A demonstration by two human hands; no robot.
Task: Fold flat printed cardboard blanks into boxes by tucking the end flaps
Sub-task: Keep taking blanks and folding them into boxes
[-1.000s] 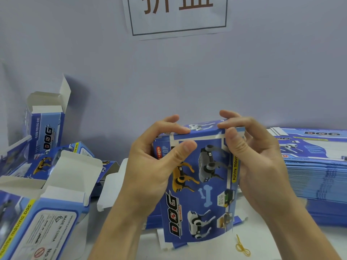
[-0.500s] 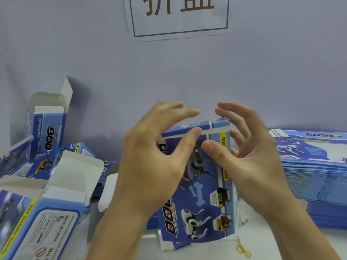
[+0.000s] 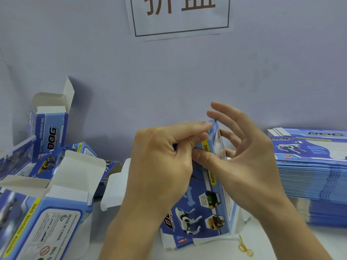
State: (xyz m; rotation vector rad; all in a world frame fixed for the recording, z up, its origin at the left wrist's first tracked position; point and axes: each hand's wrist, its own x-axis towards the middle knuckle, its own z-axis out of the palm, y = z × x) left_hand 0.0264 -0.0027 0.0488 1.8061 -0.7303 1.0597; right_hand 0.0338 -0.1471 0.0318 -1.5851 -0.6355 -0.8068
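A blue printed toy-dog box (image 3: 203,212) stands upright on the table in front of me, its lower flaps splayed on the surface. My left hand (image 3: 165,166) covers its upper left part, fingers curled over the top end and pinching the top edge. My right hand (image 3: 242,160) is at the box's right side; its thumb presses the front face near the top, while its fingers are spread and mostly straight behind the top corner. The top flaps are hidden by my hands.
A tall stack of flat blue blanks (image 3: 311,175) lies at the right. Several folded boxes with open white flaps (image 3: 50,128) (image 3: 47,212) crowd the left. A yellow rubber band (image 3: 245,248) lies by the box. A paper sign (image 3: 180,14) hangs on the wall.
The box has turned so its narrow side faces more toward me. My left fingers curled down onto the top end, and my right fingers spread open behind the top corner.
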